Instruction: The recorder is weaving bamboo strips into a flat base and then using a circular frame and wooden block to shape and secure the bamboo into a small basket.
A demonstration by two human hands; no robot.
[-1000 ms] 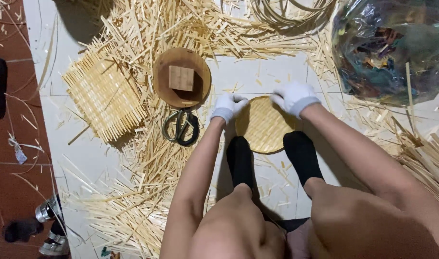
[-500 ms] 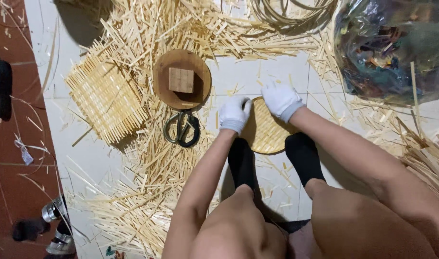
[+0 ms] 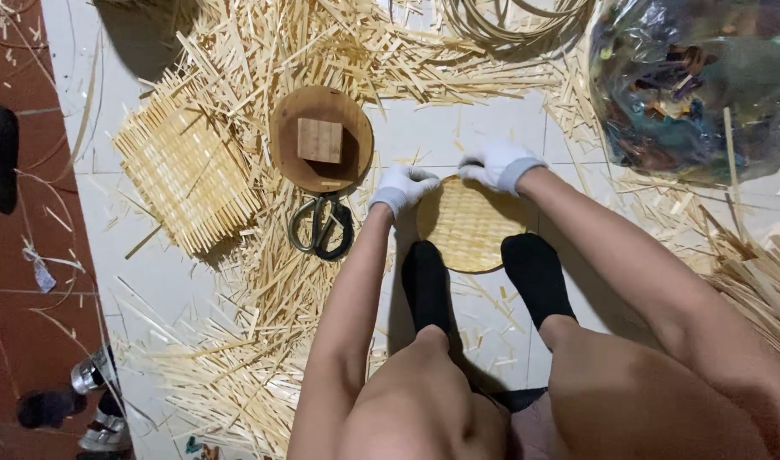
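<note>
While feet pin it, left hand (image 3: 404, 186), right hand (image 3: 497, 163) grip woven disc (image 3: 466, 226).

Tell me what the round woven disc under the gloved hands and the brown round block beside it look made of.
Round woven disc: looks like thin pale bamboo or similar strips, matte, with a visible crisscross weave. Brown round block: seemingly wood, smooth and darker, topped by a lighter square piece with visible grain. Both gloved hands, left hand and right hand, grip the disc's far rim.

left hand (image 3: 404, 186): my gloved fingers gripped the far left rim of the round woven mat (image 3: 468, 228).
right hand (image 3: 499, 164): gloved, it pressed the mat's far edge.
feet: my black socks (image 3: 426, 284) pinned its near edge.
nearby: scissors (image 3: 321, 227), round wooden board (image 3: 322, 140).
</note>
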